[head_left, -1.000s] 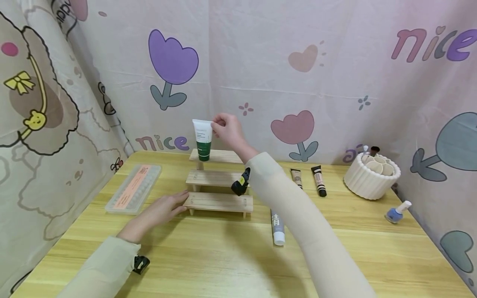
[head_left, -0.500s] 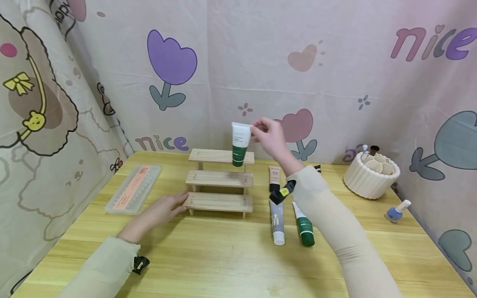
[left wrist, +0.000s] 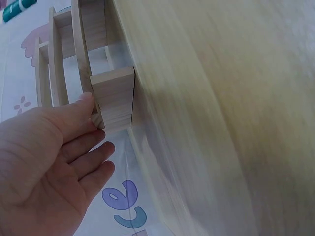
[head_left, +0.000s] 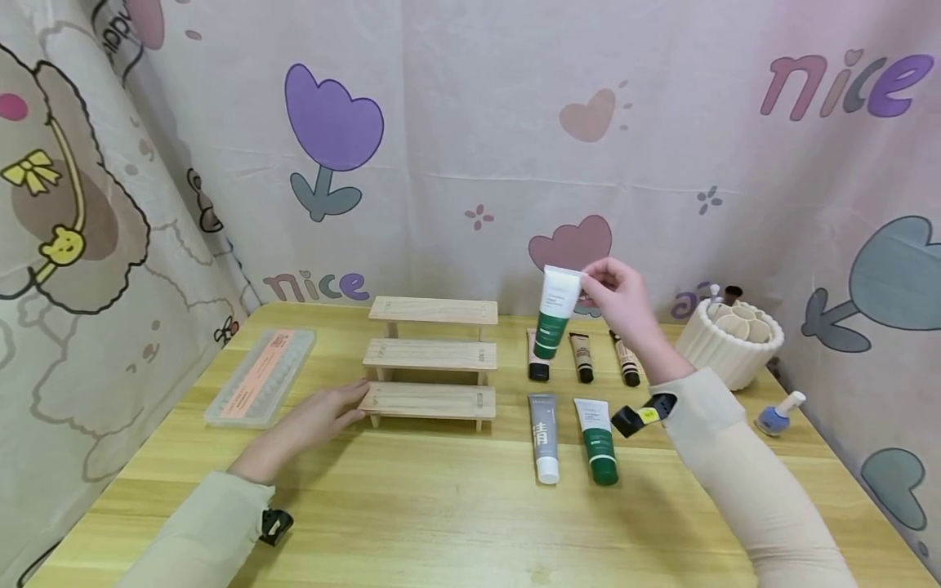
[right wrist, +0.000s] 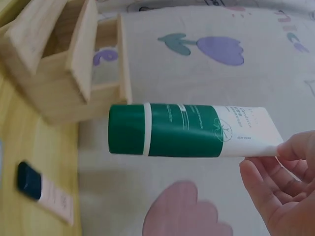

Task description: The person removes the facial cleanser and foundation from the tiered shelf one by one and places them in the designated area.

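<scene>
My right hand [head_left: 625, 302] pinches the crimped top corner of a white-and-green squeeze tube [head_left: 556, 314], held in the air cap down above the table. The right wrist view shows thumb and fingertips on that tube's white end. To the left, my left hand [head_left: 316, 420] holds the left end of the lowest step of a three-step wooden display shelf [head_left: 430, 398]. In the left wrist view its thumb touches the plank's edge and the index finger lies by the corner; the other fingers are loose.
On the table lie a grey tube [head_left: 544, 437], a second green-and-white tube [head_left: 597, 441], and small tubes, one pink [head_left: 538, 371], one brown [head_left: 582, 358], one black-ended [head_left: 626, 359]. A cream brush holder [head_left: 724, 351], blue nail polish [head_left: 775, 416] and a clear flat case [head_left: 260, 380] stand aside.
My right hand has carried the white-and-green tube from above the shelf's top step to the right, over the small tubes. My left hand stays at the lowest step.
</scene>
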A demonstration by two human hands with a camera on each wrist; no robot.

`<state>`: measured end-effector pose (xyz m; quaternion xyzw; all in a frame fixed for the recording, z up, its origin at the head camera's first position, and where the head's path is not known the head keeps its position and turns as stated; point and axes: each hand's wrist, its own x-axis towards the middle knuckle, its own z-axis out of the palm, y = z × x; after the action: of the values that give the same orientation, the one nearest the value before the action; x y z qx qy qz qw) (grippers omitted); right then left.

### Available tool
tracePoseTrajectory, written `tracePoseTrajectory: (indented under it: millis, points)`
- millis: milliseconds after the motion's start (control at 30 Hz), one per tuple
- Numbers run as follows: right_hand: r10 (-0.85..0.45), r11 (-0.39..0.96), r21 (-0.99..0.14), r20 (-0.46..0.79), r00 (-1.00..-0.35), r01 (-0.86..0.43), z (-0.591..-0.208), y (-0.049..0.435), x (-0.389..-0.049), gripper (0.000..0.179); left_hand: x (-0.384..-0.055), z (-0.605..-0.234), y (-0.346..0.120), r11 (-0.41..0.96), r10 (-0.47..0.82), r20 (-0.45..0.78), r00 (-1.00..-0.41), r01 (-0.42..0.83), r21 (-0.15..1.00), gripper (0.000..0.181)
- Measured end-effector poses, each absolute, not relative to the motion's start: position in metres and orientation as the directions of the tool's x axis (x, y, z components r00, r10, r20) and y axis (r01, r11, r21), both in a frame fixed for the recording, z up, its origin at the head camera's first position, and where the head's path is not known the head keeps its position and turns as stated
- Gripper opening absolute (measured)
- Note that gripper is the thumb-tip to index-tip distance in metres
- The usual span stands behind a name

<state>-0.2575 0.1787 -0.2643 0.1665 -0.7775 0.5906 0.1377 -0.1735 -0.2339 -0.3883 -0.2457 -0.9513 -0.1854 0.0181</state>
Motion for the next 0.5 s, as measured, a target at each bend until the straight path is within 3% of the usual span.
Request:
tracePoseTrajectory:
  millis: [267,500]
  points:
    - [-0.041,0.319,-0.876,0.369,-0.929,-0.362,-0.286,0.224,-0.244,0.019,-0.172,-0.387,-0.234,0.814,0.453,0.114,-0.884,0.462,0.353,0.046]
    - [-0.127,0.406,-0.888,0.179,-0.976,-0.216,-0.307,0.263,-0.232,0.020,-0.172,-0.386,-0.233,0.815,0.449,0.114,-0.886,0.458,0.354,0.046]
